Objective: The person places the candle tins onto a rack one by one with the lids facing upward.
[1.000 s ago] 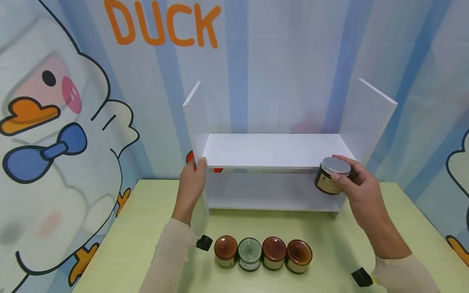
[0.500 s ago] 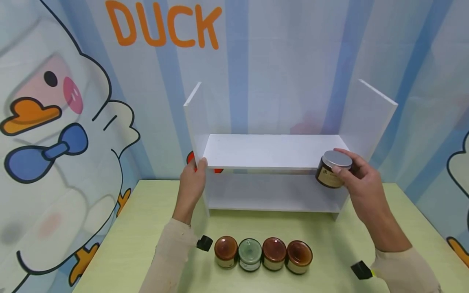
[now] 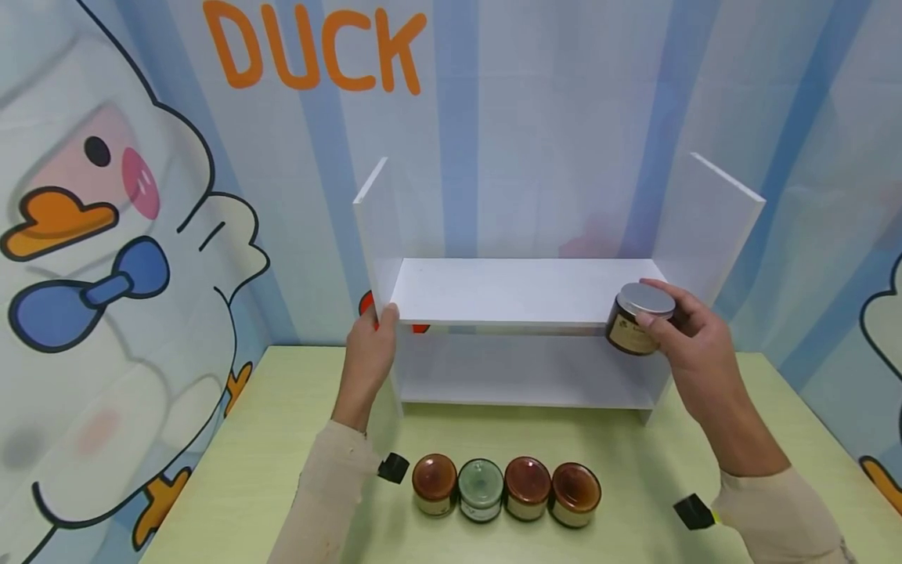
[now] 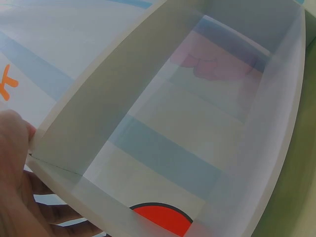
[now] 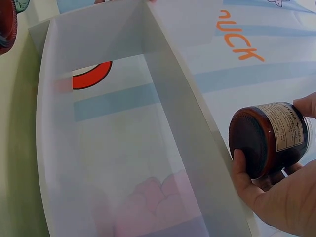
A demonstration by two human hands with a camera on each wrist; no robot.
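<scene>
A dark amber glass jar (image 3: 629, 334) with a silver lid and a cream label is in my right hand (image 3: 698, 356), held between thumb and fingers. It hovers at the right front of the upper board of a white two-tier shelf (image 3: 521, 288). In the right wrist view the jar (image 5: 289, 129) shows its dark base and printed label, close to the board's edge. My left hand (image 3: 368, 356) grips the shelf's left side panel, thumb at the front edge. The left wrist view has the fingers (image 4: 59, 213) behind that panel.
In front of the shelf, a row of jars stands on the pale yellow-green table (image 3: 282, 470): a green jar (image 3: 481, 486) among several amber ones (image 3: 434, 479). The shelf's right side panel (image 3: 712, 227) rises beside the held jar. A printed duck curtain (image 3: 550, 117) hangs behind.
My right hand has lifted the amber jar a little, from below the upper board's front edge to about its level. The left hand keeps its grip on the side panel.
</scene>
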